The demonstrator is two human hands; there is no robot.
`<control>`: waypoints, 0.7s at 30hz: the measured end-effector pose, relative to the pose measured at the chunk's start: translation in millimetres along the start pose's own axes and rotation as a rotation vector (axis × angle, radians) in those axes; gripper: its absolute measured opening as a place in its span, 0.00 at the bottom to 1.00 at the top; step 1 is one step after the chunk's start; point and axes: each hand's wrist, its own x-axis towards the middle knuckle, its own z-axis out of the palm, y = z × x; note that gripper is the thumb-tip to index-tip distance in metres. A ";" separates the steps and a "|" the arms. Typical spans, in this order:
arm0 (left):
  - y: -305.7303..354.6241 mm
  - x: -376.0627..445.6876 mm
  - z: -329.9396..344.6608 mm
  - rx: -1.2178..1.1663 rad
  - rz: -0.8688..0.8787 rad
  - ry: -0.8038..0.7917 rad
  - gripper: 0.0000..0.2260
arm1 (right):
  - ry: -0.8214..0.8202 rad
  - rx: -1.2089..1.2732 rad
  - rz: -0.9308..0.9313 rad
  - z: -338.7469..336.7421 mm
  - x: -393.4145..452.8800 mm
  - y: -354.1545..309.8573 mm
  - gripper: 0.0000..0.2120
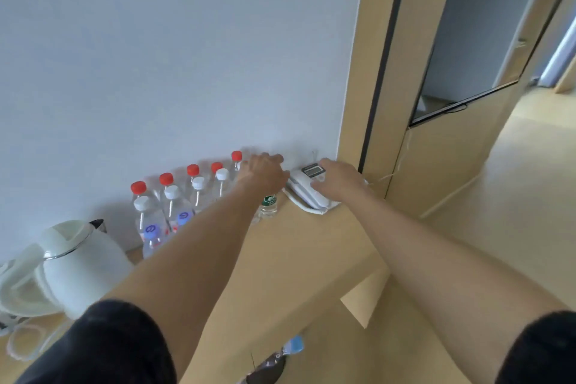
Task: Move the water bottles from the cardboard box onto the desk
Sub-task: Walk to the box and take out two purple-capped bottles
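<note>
Two rows of water bottles (174,196) already stood on bench (299,246), centre-left of frame. Left hand (265,173) gripping green-labelled bottle (268,204); right hand (338,181) laid flat on telephone (307,192). Cardboard box unseen; remainder cannot be judged.

Clear plastic water bottles with red and white caps (172,196) stand upright in two rows on the pale wooden worktop (299,246) against the wall.

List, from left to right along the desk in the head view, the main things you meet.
White kettle → water bottles → left hand → white telephone → right hand.
</note>
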 end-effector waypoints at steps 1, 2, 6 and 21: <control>22.1 2.9 2.7 0.002 0.033 -0.018 0.20 | -0.004 -0.011 0.034 -6.9 -6.0 19.9 0.23; 45.5 5.0 5.5 0.007 0.066 -0.030 0.20 | -0.009 -0.028 0.070 -13.6 -12.6 41.2 0.24; 140.5 6.1 17.2 0.010 0.193 -0.071 0.19 | -0.020 -0.060 0.227 -38.7 -43.6 130.6 0.31; 469.9 -23.9 77.0 0.003 0.570 -0.258 0.25 | 0.003 -0.090 0.702 -96.6 -212.4 413.5 0.33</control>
